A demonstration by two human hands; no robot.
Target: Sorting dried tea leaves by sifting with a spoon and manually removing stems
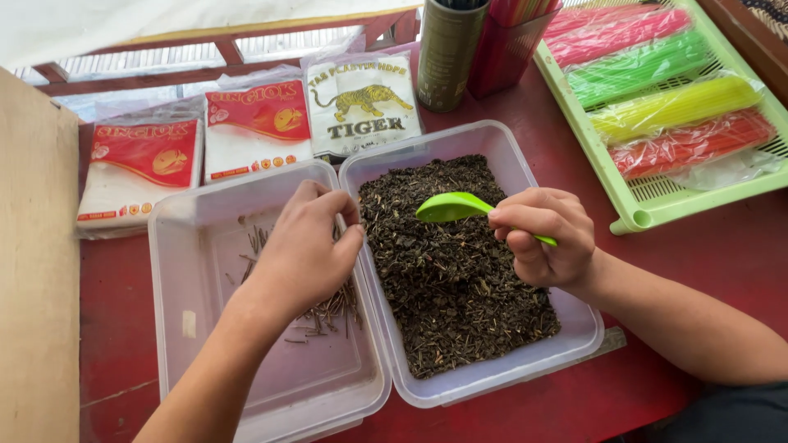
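Two clear plastic boxes sit side by side on a red table. The right box point(501, 156) is filled with dark loose tea leaves point(451, 279). The left box point(197, 271) holds a small heap of thin stems point(332, 310). My right hand point(546, 238) grips a green plastic spoon point(450, 207), its bowl over the leaves. My left hand point(308, 246) hovers over the left box near the shared edge, fingers pinched together; whether it holds stems I cannot tell.
Three packs of plastic bags point(254, 127) lie behind the boxes. A dark tin point(447, 53) and a red holder point(513, 37) stand at the back. A green tray point(636, 209) with bundles of coloured straws point(673, 107) lies to the right. A wooden board point(37, 271) lies at the left.
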